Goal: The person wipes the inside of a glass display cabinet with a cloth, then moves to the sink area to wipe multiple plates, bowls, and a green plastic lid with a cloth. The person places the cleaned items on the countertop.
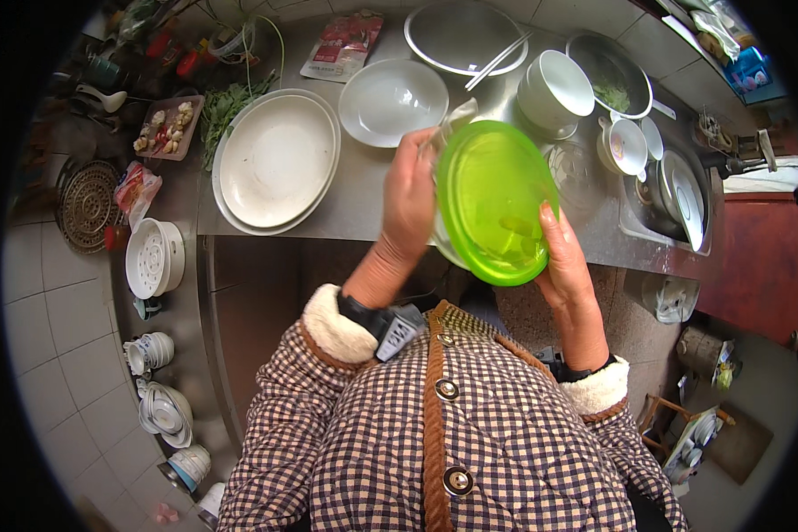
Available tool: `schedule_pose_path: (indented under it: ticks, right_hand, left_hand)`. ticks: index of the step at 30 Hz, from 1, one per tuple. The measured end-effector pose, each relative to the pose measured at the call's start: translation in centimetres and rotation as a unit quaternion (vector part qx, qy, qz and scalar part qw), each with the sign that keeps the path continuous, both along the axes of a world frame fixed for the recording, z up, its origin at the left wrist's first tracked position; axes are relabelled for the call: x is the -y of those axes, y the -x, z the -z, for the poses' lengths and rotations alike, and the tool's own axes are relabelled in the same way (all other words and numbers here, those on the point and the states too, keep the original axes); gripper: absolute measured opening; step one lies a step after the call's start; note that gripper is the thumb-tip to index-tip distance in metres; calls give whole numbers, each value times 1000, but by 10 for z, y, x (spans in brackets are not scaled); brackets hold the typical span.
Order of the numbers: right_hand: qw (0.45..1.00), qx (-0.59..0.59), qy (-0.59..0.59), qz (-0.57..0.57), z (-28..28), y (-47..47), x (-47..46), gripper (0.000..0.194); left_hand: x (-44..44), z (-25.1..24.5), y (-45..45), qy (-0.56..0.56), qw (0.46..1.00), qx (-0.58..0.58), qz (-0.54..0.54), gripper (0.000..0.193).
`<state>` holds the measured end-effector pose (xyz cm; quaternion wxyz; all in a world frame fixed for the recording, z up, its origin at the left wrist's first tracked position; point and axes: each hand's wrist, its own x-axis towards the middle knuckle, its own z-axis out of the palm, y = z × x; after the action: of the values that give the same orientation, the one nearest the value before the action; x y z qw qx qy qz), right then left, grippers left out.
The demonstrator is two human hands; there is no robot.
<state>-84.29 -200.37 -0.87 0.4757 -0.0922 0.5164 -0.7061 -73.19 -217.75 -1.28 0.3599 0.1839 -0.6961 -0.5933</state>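
Both hands hold a translucent green plastic lid [495, 193], tilted over the counter's front edge. My right hand [565, 266] grips its lower right rim, with the thumb on the face turned up. At its left side, my left hand [409, 189] is closed around a pale cloth [461, 114] that sticks out above the rim. A whitish curved edge shows under the lid's lower left; I cannot tell whether it is a separate container. The fingers behind the lid are hidden. Nearest to my left hand on the counter is a white bowl [394, 103].
Two stacked white plates [279, 159] stand on the steel counter [366, 193]. Behind are a metal basin [449, 40] with chopsticks [499, 61] across its rim and a red packet [346, 46]. To the right are stacked bowls [555, 93] and a sink [628, 219] holding dishes.
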Motion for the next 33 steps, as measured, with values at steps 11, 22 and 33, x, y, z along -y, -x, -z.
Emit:
schedule_pose_path:
  ticks: [11, 22, 33]
  right_hand:
    - [966, 253, 21, -42, 17, -1, 16, 46]
    - [981, 136, 83, 113, 59, -1, 41, 41]
    - [993, 96, 36, 67, 52, -4, 46, 44]
  left_hand:
    - [-11, 39, 27, -547, 811, -168, 126, 38]
    - [-64, 71, 35, -563, 812, -151, 26, 36]
    - [-15, 49, -18, -577, 805, -79, 112, 31]
